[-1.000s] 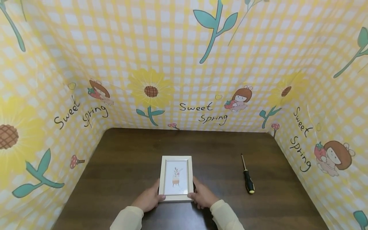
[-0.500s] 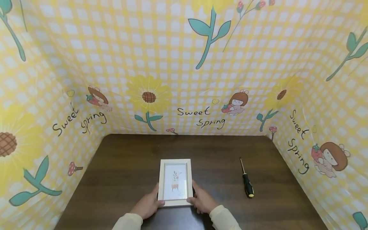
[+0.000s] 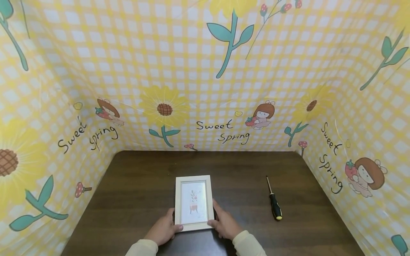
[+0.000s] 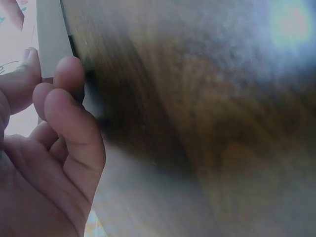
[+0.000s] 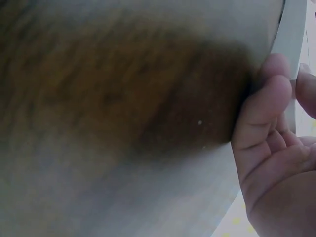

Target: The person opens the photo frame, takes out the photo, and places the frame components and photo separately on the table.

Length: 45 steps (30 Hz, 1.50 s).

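Note:
A cream picture frame (image 3: pixel 193 202) shows a small print of a potted plant in its window, facing up. Its lower left corner is pinched by my left hand (image 3: pixel 162 227), thumb on the front edge and fingers beneath. My right hand (image 3: pixel 225 222) grips the lower right side in the same way. In the left wrist view, curled fingers of the left hand (image 4: pixel 64 118) press the underside of the frame (image 4: pixel 53 39). The right wrist view has the right hand (image 5: pixel 276 133) holding the frame's side (image 5: pixel 291 39) between thumb and fingers.
A screwdriver (image 3: pixel 274 202) with a black and yellow handle lies on the dark wooden table (image 3: pixel 128 199), right of the frame. Yellow checked cloth (image 3: pixel 192 71) walls the table at the back and both sides.
The picture frame has turned slightly anticlockwise in both hands. The head view has shifted, so the table and screwdriver appear a little lower and further left. Both hands keep their hold.

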Available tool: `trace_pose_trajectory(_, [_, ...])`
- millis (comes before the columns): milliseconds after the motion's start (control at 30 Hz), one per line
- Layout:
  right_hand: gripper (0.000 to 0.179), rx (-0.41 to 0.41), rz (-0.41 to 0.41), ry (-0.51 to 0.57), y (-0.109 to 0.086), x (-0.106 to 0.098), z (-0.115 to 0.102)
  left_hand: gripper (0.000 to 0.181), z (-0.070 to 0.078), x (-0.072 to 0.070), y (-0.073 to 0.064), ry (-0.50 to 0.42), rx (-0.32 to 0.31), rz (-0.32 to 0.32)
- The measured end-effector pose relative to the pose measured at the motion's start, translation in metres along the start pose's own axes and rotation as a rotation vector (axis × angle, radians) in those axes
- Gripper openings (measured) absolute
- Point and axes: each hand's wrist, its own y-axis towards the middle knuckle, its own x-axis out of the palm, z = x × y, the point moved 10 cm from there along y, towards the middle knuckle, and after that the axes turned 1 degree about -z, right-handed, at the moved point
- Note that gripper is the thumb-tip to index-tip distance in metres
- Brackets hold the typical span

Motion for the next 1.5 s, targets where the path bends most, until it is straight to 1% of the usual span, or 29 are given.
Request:
trace_pose_trajectory(100, [0.082, -0.008, 0.005, -0.001, 0.000, -0.001, 0.000, 0.071, -0.001, 0.001, -0.001, -0.007, -0.005, 0.006])
trace_pose_trajectory(167, [0.082, -0.012, 0.018, -0.011, -0.001, -0.002, -0.001, 0.069, 0.000, 0.001, -0.002, -0.009, 0.006, 0.009])
trace_pose_trajectory(300, [0.080, -0.046, 0.084, -0.125, 0.000, -0.006, -0.006, 0.065, 0.002, 0.001, -0.002, -0.022, 0.036, 0.024])
trace_pose_trajectory(400, [0.080, -0.066, 0.132, -0.186, 0.000, -0.008, -0.010, 0.063, 0.004, 0.000, -0.002, -0.031, 0.058, 0.038])
trace_pose_trajectory(600, [0.077, -0.031, 0.171, -0.112, 0.003, -0.010, -0.008, 0.061, 0.003, 0.001, 0.000, -0.023, 0.052, 0.029])
trace_pose_trajectory(700, [0.072, -0.024, 0.167, -0.096, 0.005, -0.011, -0.009, 0.060, 0.001, 0.002, 0.001, -0.029, 0.019, 0.017])
trace_pose_trajectory(800, [0.068, -0.015, 0.158, -0.077, 0.007, -0.010, -0.008, 0.058, 0.000, 0.002, 0.001, -0.034, 0.011, 0.013])
trace_pose_trajectory(933, [0.067, 0.006, 0.147, -0.047, 0.008, -0.009, -0.005, 0.058, 0.002, 0.000, 0.000, -0.034, 0.040, 0.024])
trace_pose_trajectory(1067, [0.065, 0.011, 0.144, -0.032, 0.008, -0.008, -0.004, 0.058, 0.004, -0.001, -0.002, -0.031, 0.058, 0.030])
trace_pose_trajectory(1300, [0.064, 0.027, 0.141, -0.010, 0.009, -0.008, -0.003, 0.058, 0.009, -0.003, 0.000, 0.037, 0.092, 0.070])
trace_pose_trajectory(1367, [0.063, 0.032, 0.140, -0.009, 0.009, -0.008, -0.002, 0.057, 0.010, -0.004, 0.001, 0.047, 0.094, 0.081])
trace_pose_trajectory(1500, [0.059, 0.022, 0.143, -0.014, 0.010, -0.008, 0.000, 0.057, 0.010, -0.005, 0.001, 0.054, 0.097, 0.083])
